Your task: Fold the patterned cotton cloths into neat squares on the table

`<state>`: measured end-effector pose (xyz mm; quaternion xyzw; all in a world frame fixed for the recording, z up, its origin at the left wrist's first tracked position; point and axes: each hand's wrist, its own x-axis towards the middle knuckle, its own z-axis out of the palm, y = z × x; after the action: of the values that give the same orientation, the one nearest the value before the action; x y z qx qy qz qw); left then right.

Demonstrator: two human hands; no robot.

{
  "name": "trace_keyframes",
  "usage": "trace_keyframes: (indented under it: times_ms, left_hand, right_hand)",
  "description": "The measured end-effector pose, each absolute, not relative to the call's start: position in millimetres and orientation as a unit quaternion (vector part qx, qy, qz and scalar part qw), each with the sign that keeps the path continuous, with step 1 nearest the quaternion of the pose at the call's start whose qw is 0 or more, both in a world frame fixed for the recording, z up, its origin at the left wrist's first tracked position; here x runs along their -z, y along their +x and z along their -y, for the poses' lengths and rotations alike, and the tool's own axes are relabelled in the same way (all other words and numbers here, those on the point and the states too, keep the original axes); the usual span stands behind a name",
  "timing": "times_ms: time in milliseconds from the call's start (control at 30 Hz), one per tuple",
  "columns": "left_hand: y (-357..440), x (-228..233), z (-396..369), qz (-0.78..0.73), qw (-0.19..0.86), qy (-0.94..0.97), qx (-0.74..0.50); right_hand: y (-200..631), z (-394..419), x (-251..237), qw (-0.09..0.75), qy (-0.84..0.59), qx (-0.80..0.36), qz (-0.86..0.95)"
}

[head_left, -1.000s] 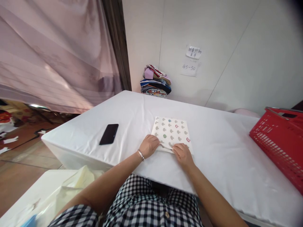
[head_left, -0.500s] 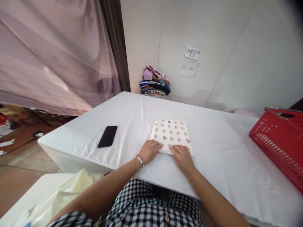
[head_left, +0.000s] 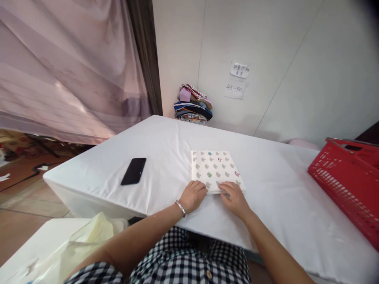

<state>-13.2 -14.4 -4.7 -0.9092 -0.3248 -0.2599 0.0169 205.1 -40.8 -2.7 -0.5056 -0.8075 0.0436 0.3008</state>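
A white folded cloth [head_left: 214, 167] printed with grey, red, green and blue mushroom shapes lies flat on the white-covered table [head_left: 275, 197]. My left hand [head_left: 194, 195] rests at the cloth's near left corner, its fingertips touching the edge. The thumb of that hand is mostly hidden, and a silver bracelet [head_left: 180, 208] circles the wrist. On the near right part of the cloth lie the fingers of my right hand [head_left: 233, 197], with the thumb apart below them at the edge.
A black phone [head_left: 134, 171] lies to the left. A red plastic basket [head_left: 346, 181] stands at the right. Beyond the far edge rises a stack of folded fabrics [head_left: 192, 104] by the wall. Lower left, a pale plastic bag [head_left: 85, 240] sits on a white surface.
Both hands have shifted slightly right along the near edge. The cloth has turned a little, its near side moving right, and the right thumb now shows apart from the fingers.
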Motion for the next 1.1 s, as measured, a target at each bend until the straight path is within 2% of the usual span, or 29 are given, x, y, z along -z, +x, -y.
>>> trace_keyframes:
  times_ms: [133,267,500,567,767,1100]
  left_hand:
    - [-11,4,12,0.324,-0.006,-0.909,0.263]
    - [-13,3,3,0.355,-0.09,-0.871,0.328]
    - [-6,-13,-42,0.378,-0.188,-0.808,0.411]
    - [0,-15,-59,0.414,-0.175,-0.808,0.381]
    - [13,0,-85,0.52,-0.087,-0.835,0.158]
    - [16,-1,-57,0.491,-0.063,-0.865,0.083]
  right_hand:
    - [176,41,0,0.305,-0.473,-0.055,0.825]
    - [162,37,7,0.298,-0.47,-0.024,0.831]
    - [165,33,18,0.35,-0.457,-0.008,0.817]
    - [165,34,21,0.359,-0.451,0.006,0.817]
    - [161,38,25,0.35,-0.442,0.038,0.825]
    - [162,40,20,0.343,-0.443,-0.01,0.828]
